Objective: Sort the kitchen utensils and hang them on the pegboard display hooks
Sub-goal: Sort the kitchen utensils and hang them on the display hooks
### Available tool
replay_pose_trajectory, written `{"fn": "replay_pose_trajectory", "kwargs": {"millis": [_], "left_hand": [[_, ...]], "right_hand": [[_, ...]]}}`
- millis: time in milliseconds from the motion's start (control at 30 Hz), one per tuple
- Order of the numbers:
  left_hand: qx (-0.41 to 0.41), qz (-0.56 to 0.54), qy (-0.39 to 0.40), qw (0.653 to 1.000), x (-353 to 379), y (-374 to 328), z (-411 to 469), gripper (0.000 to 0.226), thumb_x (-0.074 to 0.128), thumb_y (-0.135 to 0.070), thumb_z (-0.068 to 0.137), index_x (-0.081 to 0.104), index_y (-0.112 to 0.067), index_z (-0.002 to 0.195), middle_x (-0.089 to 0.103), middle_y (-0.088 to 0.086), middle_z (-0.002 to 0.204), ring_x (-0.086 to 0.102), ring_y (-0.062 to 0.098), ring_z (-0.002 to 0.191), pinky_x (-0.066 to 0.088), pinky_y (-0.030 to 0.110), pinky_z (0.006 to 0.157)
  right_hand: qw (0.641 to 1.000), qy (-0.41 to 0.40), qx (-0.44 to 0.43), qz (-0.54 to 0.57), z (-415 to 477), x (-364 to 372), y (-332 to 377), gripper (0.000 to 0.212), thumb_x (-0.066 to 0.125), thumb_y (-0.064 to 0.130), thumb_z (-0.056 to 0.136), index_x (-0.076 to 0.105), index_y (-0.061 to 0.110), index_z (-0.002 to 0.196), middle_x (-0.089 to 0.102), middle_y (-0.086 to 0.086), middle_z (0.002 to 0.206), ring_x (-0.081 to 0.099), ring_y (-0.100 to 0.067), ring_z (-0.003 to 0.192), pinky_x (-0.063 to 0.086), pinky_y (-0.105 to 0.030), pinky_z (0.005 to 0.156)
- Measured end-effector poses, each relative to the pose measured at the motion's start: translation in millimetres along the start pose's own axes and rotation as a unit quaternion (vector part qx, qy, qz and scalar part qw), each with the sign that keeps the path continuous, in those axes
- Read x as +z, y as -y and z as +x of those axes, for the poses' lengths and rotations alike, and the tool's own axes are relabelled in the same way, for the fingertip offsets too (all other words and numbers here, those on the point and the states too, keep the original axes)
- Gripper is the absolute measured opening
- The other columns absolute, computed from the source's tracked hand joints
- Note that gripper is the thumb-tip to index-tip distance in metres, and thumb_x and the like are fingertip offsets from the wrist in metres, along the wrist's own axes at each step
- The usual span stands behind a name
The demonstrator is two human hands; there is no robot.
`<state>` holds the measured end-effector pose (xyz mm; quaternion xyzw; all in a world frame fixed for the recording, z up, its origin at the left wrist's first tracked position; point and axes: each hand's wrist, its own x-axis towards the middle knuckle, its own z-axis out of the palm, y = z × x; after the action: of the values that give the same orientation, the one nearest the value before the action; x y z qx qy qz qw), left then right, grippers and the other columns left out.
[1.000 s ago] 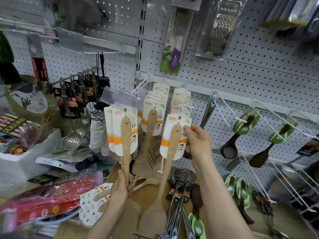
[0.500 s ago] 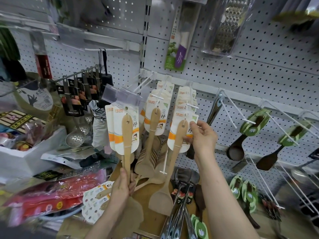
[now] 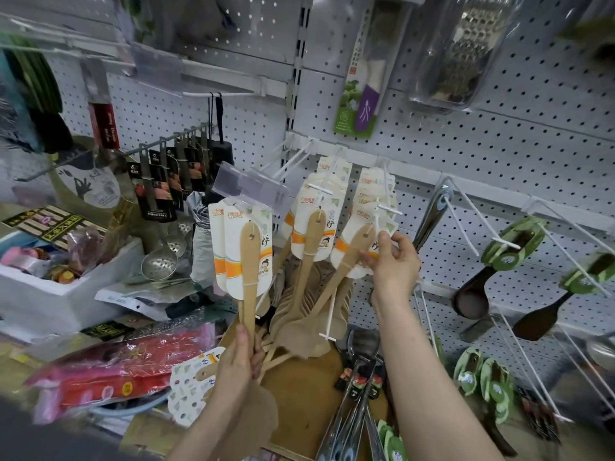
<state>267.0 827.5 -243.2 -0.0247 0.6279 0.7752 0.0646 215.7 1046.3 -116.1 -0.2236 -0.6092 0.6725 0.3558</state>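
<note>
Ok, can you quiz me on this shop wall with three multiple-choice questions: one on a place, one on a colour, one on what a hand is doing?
1. Where is the perforated round steel skimmer, relative to the carded pale wooden spatulas?
A) right of them B) left of them C) above them
2. What colour are the cards on the dark brown utensils at right?
A) red B) green C) blue
3. What is the right hand doing?
A) hanging empty B) gripping a steel ladle C) pinching a spatula's card at a white hook

1 B, it hangs left of them. 2 B, green wraps each handle. 3 C, fingers and thumb pinch the card.
</note>
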Motion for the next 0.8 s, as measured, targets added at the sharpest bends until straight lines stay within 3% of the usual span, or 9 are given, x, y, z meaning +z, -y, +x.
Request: {"fn": "replay_pose_trajectory", "kwargs": {"millis": [100, 167, 267, 367, 467, 600, 700, 800], "left_hand": [[0.002, 0.01, 0.008, 1.0, 0.9, -3.3, -1.7, 0.078, 0.036, -0.088, 0.07, 0.046, -0.011, 0.076, 0.03, -0.004, 0.054, 0.029, 0.012, 0.05, 0.026, 0.028, 0.052], [0.003, 0.012, 0.012, 1.0, 2.1, -4.0, -2.3, 0.067, 0.031, -0.074, 0.085, 0.048, -0.009, 0.079, 0.032, -0.002, 0.056, 0.031, 0.013, 0.052, 0.027, 0.029, 0.054], [0.016, 0.015, 0.027, 0.999, 5.1, -6.2, -2.0, 0.055, 0.029, -0.057, 0.089, 0.051, -0.007, 0.083, 0.035, -0.001, 0.057, 0.033, 0.013, 0.053, 0.028, 0.028, 0.054], [0.026, 0.01, 0.046, 0.999, 7.5, -5.7, -0.6, 0.051, 0.03, -0.052, 0.092, 0.053, -0.006, 0.089, 0.037, -0.001, 0.059, 0.033, 0.013, 0.053, 0.029, 0.028, 0.054], [0.02, 0.003, 0.066, 0.998, 9.1, -2.3, -0.8, 0.049, 0.033, -0.051, 0.093, 0.055, -0.008, 0.091, 0.041, -0.001, 0.06, 0.036, 0.014, 0.055, 0.03, 0.029, 0.057], [0.016, 0.026, 0.089, 0.996, 15.7, 0.9, -3.9, 0.051, 0.033, -0.049, 0.09, 0.058, -0.005, 0.09, 0.051, 0.0, 0.064, 0.046, 0.012, 0.058, 0.036, 0.023, 0.058], [0.024, 0.038, 0.115, 0.992, 20.4, 2.2, -8.4, 0.052, 0.034, -0.046, 0.089, 0.058, 0.0, 0.091, 0.052, 0.004, 0.067, 0.046, 0.012, 0.058, 0.038, 0.018, 0.055], [0.013, 0.038, 0.143, 0.989, 23.0, 3.5, -13.9, 0.052, 0.035, -0.045, 0.089, 0.057, 0.001, 0.091, 0.051, 0.002, 0.066, 0.046, 0.011, 0.058, 0.039, 0.016, 0.055]], "right_hand": [[1.0, -0.025, -0.016, -0.005, 4.8, 4.4, 2.2, 0.012, 0.056, 0.022, 0.1, 0.058, 0.019, 0.088, 0.069, 0.005, 0.074, 0.069, -0.018, 0.061, 0.049, -0.016, 0.055], [0.999, -0.032, -0.02, -0.002, 9.6, 8.1, 5.2, 0.018, 0.056, 0.02, 0.1, 0.055, 0.023, 0.082, 0.067, 0.006, 0.072, 0.067, -0.018, 0.061, 0.05, -0.018, 0.056], [0.999, -0.033, -0.019, -0.019, 14.9, 11.1, 4.3, 0.019, 0.056, 0.022, 0.099, 0.054, 0.026, 0.081, 0.067, 0.006, 0.072, 0.066, -0.015, 0.059, 0.051, -0.021, 0.058], [0.993, -0.055, -0.043, -0.094, 12.6, 7.3, -6.0, 0.011, 0.061, 0.032, 0.094, 0.052, 0.03, 0.089, 0.067, 0.006, 0.081, 0.067, -0.017, 0.073, 0.052, -0.03, 0.072], [0.989, -0.069, -0.04, -0.127, -6.7, 0.0, -14.0, 0.018, 0.065, 0.025, 0.092, 0.05, 0.018, 0.099, 0.055, 0.005, 0.084, 0.056, -0.015, 0.078, 0.043, -0.021, 0.067], [0.989, 0.057, -0.028, -0.132, -43.9, 1.0, -17.3, 0.011, 0.064, 0.025, 0.094, 0.06, 0.016, 0.089, 0.062, 0.0, 0.083, 0.057, -0.013, 0.075, 0.044, -0.025, 0.069], [0.979, 0.179, -0.031, -0.097, -62.7, 8.8, -9.6, 0.004, 0.064, 0.028, 0.094, 0.067, 0.025, 0.094, 0.07, 0.001, 0.092, 0.064, -0.013, 0.085, 0.051, -0.023, 0.076], [0.975, 0.211, -0.048, -0.056, -69.2, 13.7, 3.0, 0.008, 0.067, 0.025, 0.092, 0.069, 0.018, 0.097, 0.071, 0.002, 0.091, 0.065, -0.009, 0.083, 0.052, -0.021, 0.076]]}}
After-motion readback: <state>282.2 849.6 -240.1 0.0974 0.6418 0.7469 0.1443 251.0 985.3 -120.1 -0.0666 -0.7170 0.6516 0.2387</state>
